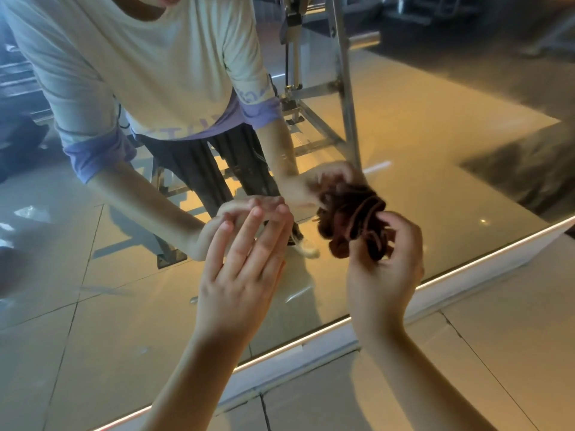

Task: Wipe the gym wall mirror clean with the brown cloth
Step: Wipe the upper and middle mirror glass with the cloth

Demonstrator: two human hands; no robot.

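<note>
You show two bare hands: one left hand [239,275] and one right hand [385,275]. One crumpled dark-brown fabric cloth [351,222]. One large glass wall mirror [435,150], with one glowing light strip [485,257] along its lower edge. One grey metal machine frame [345,88] appears in reflection.

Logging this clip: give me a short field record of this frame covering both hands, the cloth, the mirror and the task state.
left hand: fingers straight, tips at the glass, appear to touch it
right hand: grips the brown cloth
cloth state: bunched into a wad, held up against the mirror
mirror: shows the person's reflection and gym equipment behind
lower edge: lit strip along the mirror's base, above the floor tiles
task state: cloth at the glass; whether a wipe is under way cannot be told
</note>
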